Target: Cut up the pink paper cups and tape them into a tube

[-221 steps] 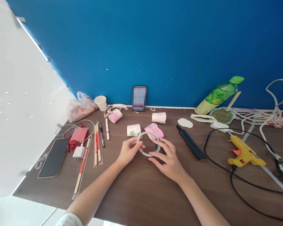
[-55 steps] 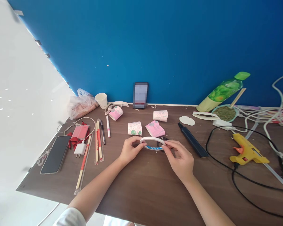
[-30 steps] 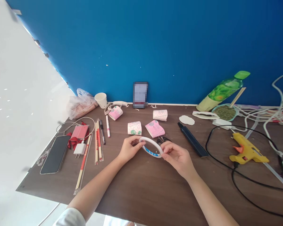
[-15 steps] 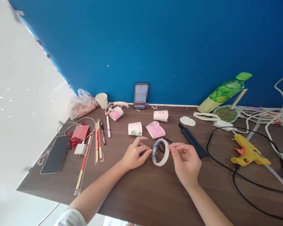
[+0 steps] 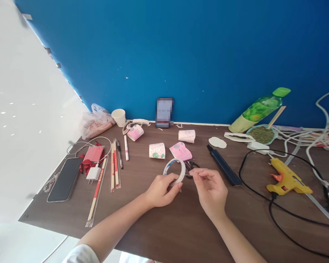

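My left hand point(image 5: 164, 190) grips a roll of white tape point(image 5: 182, 168) by its lower rim, fingers and thumb closed on it. The roll stands on edge above the table, blue print showing on its inner core. To its right, my right hand point(image 5: 212, 190) pinches the tape's free end, and a short strip spans the gap. Behind the strip lie scissors point(image 5: 193, 165) with black handles, partly hidden. Just beyond the roll are a pink cut paper-cup piece point(image 5: 181, 151), a white one with green dots point(image 5: 157, 151) and another pale pink one point(image 5: 186, 136).
A dark blue case point(image 5: 224, 166) and a yellow glue gun point(image 5: 289, 179) with a looping black cord lie right. A green bottle point(image 5: 259, 111) leans on the blue wall. Left are wrapped chopsticks point(image 5: 97, 193), a phone point(image 5: 65, 179) and a paper cup point(image 5: 118, 117).
The tape roll has shifted left, and my left hand has gone from beside it to gripping it. My right hand now pinches the drawn-out end instead of touching the roll's edge.
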`<state>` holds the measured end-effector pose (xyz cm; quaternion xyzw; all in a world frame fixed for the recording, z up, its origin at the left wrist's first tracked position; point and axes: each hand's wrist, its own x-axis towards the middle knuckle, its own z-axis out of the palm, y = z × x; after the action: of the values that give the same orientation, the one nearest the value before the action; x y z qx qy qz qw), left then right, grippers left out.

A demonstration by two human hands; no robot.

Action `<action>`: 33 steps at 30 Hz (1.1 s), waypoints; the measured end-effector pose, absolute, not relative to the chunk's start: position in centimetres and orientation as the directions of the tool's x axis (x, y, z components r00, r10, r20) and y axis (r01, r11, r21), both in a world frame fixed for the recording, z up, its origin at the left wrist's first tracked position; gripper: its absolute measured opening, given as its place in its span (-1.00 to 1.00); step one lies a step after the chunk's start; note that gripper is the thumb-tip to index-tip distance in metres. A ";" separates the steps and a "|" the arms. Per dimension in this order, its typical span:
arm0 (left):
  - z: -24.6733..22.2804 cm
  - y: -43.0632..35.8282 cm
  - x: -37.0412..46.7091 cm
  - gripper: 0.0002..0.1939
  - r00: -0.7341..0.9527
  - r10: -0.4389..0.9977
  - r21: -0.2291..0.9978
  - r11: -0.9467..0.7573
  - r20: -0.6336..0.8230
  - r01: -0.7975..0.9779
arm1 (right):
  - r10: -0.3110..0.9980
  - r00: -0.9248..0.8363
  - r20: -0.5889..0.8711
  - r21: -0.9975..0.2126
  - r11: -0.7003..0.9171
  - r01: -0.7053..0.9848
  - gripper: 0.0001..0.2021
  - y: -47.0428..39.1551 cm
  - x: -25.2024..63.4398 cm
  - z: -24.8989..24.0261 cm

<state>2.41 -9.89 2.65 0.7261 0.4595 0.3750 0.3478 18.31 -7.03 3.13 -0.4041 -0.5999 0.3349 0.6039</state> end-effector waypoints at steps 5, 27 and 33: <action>2.9 -9.7 2.3 -0.77 0.153 0.921 0.652 -0.364 0.359 0.665 | 0.860 -0.040 0.508 -0.859 0.510 0.052 -0.84 -7.2 18.3 3.6; 1.8 -9.4 2.3 -0.78 0.099 0.750 0.335 -0.405 0.654 0.851 | 0.557 -0.331 0.762 -0.337 0.777 0.531 -0.87 -6.0 19.1 3.5; 2.0 -9.4 2.2 -0.79 0.079 0.724 0.369 -0.439 0.685 0.819 | 0.463 -0.428 0.776 -0.157 0.799 0.580 -0.79 -6.2 19.3 3.0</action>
<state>2.16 -9.44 2.05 0.7322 0.5269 0.4279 -0.0558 19.33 -6.15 2.98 -0.3097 -0.8423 -0.0673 0.4361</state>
